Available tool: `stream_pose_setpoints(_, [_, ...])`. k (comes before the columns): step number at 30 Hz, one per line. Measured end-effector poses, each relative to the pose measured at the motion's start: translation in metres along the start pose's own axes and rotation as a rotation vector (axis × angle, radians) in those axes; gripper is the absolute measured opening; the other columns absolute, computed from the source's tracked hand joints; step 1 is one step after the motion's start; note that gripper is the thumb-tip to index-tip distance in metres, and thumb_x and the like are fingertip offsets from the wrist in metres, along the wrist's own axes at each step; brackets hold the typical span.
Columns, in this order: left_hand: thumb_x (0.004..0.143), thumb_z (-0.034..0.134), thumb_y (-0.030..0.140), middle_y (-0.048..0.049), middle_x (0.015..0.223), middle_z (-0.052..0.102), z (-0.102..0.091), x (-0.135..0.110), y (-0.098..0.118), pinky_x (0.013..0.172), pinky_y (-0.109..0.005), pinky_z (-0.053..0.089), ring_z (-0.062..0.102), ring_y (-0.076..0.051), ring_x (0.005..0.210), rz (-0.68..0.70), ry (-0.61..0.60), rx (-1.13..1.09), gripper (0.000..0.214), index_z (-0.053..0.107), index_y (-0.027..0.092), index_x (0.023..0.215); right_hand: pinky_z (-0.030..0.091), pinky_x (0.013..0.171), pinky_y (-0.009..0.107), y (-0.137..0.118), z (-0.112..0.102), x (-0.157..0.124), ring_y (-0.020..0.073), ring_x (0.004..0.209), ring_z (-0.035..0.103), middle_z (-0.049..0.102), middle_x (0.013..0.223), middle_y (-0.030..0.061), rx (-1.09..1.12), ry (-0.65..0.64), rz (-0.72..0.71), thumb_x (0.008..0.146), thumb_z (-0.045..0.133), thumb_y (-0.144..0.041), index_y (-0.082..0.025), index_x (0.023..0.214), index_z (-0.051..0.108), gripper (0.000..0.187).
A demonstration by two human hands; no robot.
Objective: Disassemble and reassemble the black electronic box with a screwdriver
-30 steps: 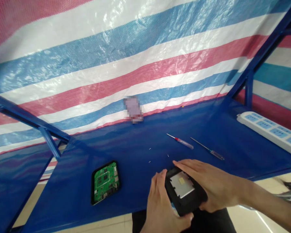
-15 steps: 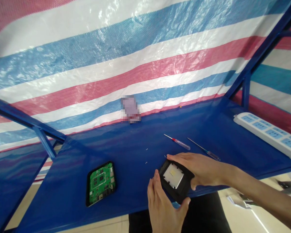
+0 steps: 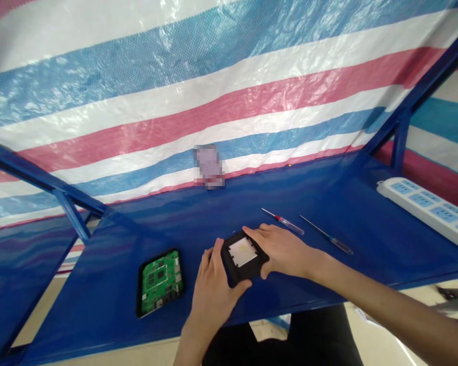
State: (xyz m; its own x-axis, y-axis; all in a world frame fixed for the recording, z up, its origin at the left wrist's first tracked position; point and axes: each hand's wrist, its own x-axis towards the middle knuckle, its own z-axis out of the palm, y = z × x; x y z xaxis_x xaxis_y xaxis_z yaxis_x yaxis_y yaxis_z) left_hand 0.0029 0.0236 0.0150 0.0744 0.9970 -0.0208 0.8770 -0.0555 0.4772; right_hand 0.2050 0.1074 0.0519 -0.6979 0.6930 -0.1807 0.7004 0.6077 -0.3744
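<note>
Between both hands is a black plastic cover [image 3: 241, 274] with a pale metal plate [image 3: 243, 252] set in its upward face. My left hand [image 3: 212, 292] grips its left and near edges, thumb along the near side. On the right, my right hand [image 3: 280, 249] clasps the opposite edge with fingers at the far corner. To the left lies a green circuit board [image 3: 161, 280] in a black open case [image 3: 140, 292], touched by neither hand.
Two screwdrivers, one red-collared [image 3: 288, 223] and one with a clear bluish handle [image 3: 339, 245], lie right of the hands. A white power strip [image 3: 423, 203] runs along the right side. Blue frame bars [image 3: 400, 127] and a striped sheet [image 3: 229, 112] bound the blue table [image 3: 168, 216].
Both hands have carried the black cover left and away from the table's front edge, closer to the circuit board. Small screws near it are now mostly hidden. The camera view has shifted slightly.
</note>
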Motion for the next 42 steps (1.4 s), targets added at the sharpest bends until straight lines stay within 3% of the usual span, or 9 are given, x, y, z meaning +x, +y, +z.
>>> stream_pose_setpoints(2, [0.079, 0.071, 0.045, -0.0222, 0.151, 0.041, -0.016, 0.018, -0.007, 0.113, -0.053, 0.033, 0.035, -0.039, 0.141, 0.060, -0.115, -0.035, 0.090, 0.026, 0.007, 0.147, 0.046, 0.098, 0.047, -0.002, 0.003, 0.006, 0.0379, 0.120, 0.056, 0.063, 0.130, 0.0241, 0.009, 0.042, 0.026, 0.063, 0.089, -0.038, -0.007, 0.149, 0.037, 0.105])
stream_pose_setpoints(6, [0.077, 0.073, 0.036, -0.0196, 0.153, 0.040, -0.028, 0.035, -0.012, 0.116, -0.048, 0.032, 0.031, -0.033, 0.144, 0.099, -0.153, -0.052, 0.090, 0.024, 0.011, 0.148, 0.046, 0.101, 0.048, -0.001, 0.006, 0.009, 0.0375, 0.121, 0.056, 0.060, 0.134, 0.0246, 0.044, 0.118, 0.058, 0.063, 0.089, -0.038, -0.006, 0.149, 0.036, 0.105])
stream_pose_setpoints(15, [0.080, 0.068, 0.032, -0.0187, 0.154, 0.033, -0.018, -0.014, -0.002, 0.114, -0.058, 0.032, 0.029, -0.033, 0.146, -0.030, -0.201, -0.142, 0.089, 0.015, 0.017, 0.150, 0.051, 0.097, 0.049, -0.013, 0.039, -0.039, 0.0338, 0.117, 0.058, 0.061, 0.134, 0.0176, 0.133, 0.234, 0.025, 0.068, 0.085, -0.042, -0.018, 0.150, 0.033, 0.100])
stream_pose_setpoints(19, [0.074, 0.070, 0.025, -0.0183, 0.153, 0.037, -0.017, -0.020, 0.002, 0.115, -0.057, 0.032, 0.031, -0.034, 0.144, -0.041, -0.238, -0.156, 0.091, 0.019, 0.016, 0.149, 0.052, 0.094, 0.044, -0.004, 0.043, -0.057, 0.0307, 0.113, 0.060, 0.067, 0.125, 0.0138, 0.112, 0.377, -0.011, 0.082, 0.073, -0.045, -0.018, 0.141, 0.045, 0.070])
stream_pose_setpoints(22, [0.070, 0.074, 0.027, -0.0188, 0.151, 0.039, -0.017, -0.015, 0.003, 0.114, -0.056, 0.035, 0.035, -0.035, 0.142, -0.008, -0.247, -0.154, 0.095, 0.022, 0.014, 0.149, 0.050, 0.093, 0.046, 0.013, 0.033, -0.066, 0.0311, 0.105, 0.062, 0.071, 0.110, 0.0148, -0.005, 0.665, 0.207, 0.097, 0.051, -0.036, -0.015, 0.121, 0.061, 0.033])
stream_pose_setpoints(25, [0.068, 0.077, 0.029, -0.0190, 0.148, 0.043, -0.017, -0.008, 0.000, 0.113, -0.056, 0.036, 0.038, -0.035, 0.139, 0.059, -0.241, -0.136, 0.096, 0.026, 0.013, 0.148, 0.047, 0.089, 0.054, 0.031, 0.025, -0.068, 0.0386, 0.100, 0.060, 0.070, 0.105, 0.0202, -0.081, 0.740, 0.426, 0.095, 0.049, -0.035, -0.010, 0.111, 0.066, 0.034])
stream_pose_setpoints(33, [0.064, 0.082, 0.042, -0.0186, 0.148, 0.044, -0.011, -0.005, -0.012, 0.113, -0.056, 0.036, 0.037, -0.037, 0.139, 0.238, -0.209, -0.066, 0.102, 0.030, 0.013, 0.147, 0.045, 0.087, 0.058, 0.048, 0.033, -0.061, 0.0375, 0.093, 0.058, 0.066, 0.092, 0.0175, 0.158, 0.823, 0.500, 0.091, 0.053, -0.042, -0.017, 0.089, 0.071, 0.031])
stream_pose_setpoints(39, [0.066, 0.080, 0.047, -0.0196, 0.147, 0.046, -0.008, -0.006, -0.013, 0.111, -0.056, 0.037, 0.038, -0.038, 0.138, 0.269, -0.187, -0.067, 0.101, 0.031, 0.012, 0.147, 0.060, 0.070, 0.039, 0.047, 0.023, -0.066, 0.0221, 0.075, 0.071, 0.074, 0.086, 0.0070, 0.598, 0.977, 0.428, 0.092, 0.054, -0.054, -0.021, 0.087, 0.063, 0.034])
stream_pose_setpoints(42, [0.067, 0.078, 0.052, -0.0198, 0.148, 0.045, -0.007, -0.006, -0.014, 0.112, -0.058, 0.036, 0.037, -0.040, 0.139, 0.289, -0.190, -0.067, 0.101, 0.031, 0.013, 0.148, 0.062, 0.067, 0.038, 0.031, 0.018, -0.064, 0.0216, 0.072, 0.075, 0.077, 0.085, 0.0075, 0.779, 1.010, 0.359, 0.093, 0.054, -0.054, -0.019, 0.095, 0.060, 0.035])
